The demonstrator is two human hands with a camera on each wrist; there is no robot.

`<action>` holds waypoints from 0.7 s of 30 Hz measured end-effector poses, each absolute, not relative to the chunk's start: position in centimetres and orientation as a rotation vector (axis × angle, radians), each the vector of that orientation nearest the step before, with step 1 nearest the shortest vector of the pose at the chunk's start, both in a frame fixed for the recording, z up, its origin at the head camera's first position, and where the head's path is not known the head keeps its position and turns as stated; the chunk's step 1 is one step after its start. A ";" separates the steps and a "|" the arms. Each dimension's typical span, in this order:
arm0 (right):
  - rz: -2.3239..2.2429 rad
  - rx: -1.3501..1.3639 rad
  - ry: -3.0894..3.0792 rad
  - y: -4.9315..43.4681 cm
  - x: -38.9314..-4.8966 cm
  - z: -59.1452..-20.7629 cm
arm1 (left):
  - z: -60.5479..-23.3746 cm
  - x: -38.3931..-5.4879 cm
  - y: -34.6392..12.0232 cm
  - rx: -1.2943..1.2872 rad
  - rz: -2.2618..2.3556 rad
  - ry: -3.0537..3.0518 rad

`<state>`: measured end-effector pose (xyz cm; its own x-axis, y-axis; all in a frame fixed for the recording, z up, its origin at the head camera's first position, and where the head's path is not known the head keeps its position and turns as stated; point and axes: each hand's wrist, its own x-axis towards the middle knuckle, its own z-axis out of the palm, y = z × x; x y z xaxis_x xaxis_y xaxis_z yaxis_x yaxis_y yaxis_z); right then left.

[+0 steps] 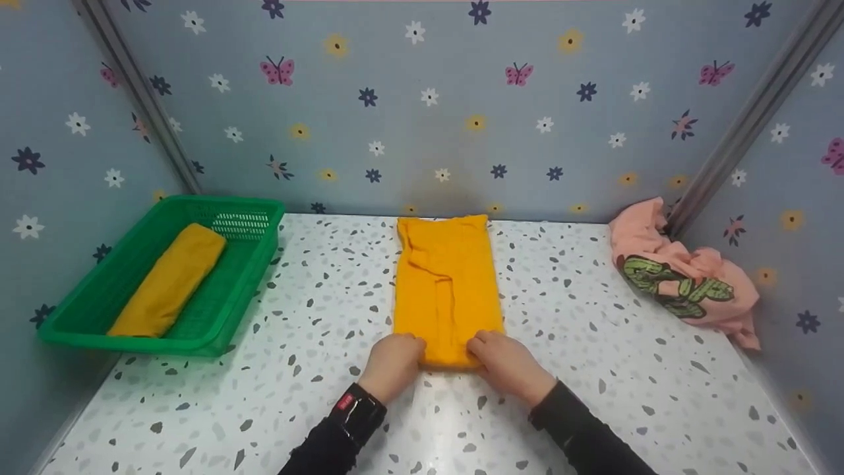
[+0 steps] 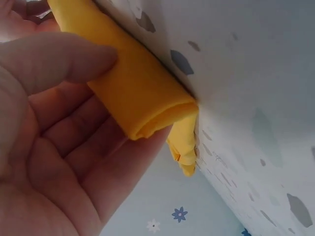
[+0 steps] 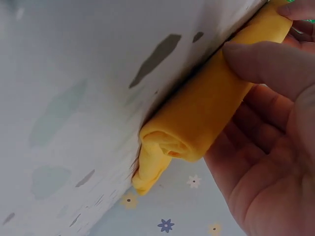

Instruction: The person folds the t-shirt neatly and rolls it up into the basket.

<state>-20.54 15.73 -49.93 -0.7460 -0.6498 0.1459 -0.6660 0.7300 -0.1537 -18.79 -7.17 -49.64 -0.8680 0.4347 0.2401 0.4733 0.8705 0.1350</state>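
Observation:
A yellow folded garment (image 1: pixel 450 290) lies lengthwise on the speckled table, its far end near the back wall. The near end is turned over into a thick roll, whose layered end shows in the right wrist view. At the near left corner my left hand (image 1: pixel 393 363) grips the roll (image 2: pixel 128 78), thumb on its near side and fingers over the other. My right hand (image 1: pixel 511 366) pinches the near right corner of the same roll (image 3: pixel 192 108) in like manner. Both wrists have black bands and dark sleeves.
A green plastic basket (image 1: pixel 227 330) stands at the left with a rolled mustard-yellow cloth (image 1: pixel 173 280) inside. Against the right wall lies a crumpled pink cloth (image 1: pixel 709 267) with a green cactus print. Patterned walls (image 1: pixel 422 132) enclose the table on three sides.

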 end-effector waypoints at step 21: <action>0.469 1.094 -2.930 17.0 -19.8 -49.6 | -49.2 -18.3 -7.8 -0.671 -0.599 -2.972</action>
<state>-19.80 17.04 -49.62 -0.7604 -0.6441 0.0832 -0.6380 0.7167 -0.2818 -18.30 -7.77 -49.18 -0.9059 0.4067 0.1181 0.4207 0.8322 0.3611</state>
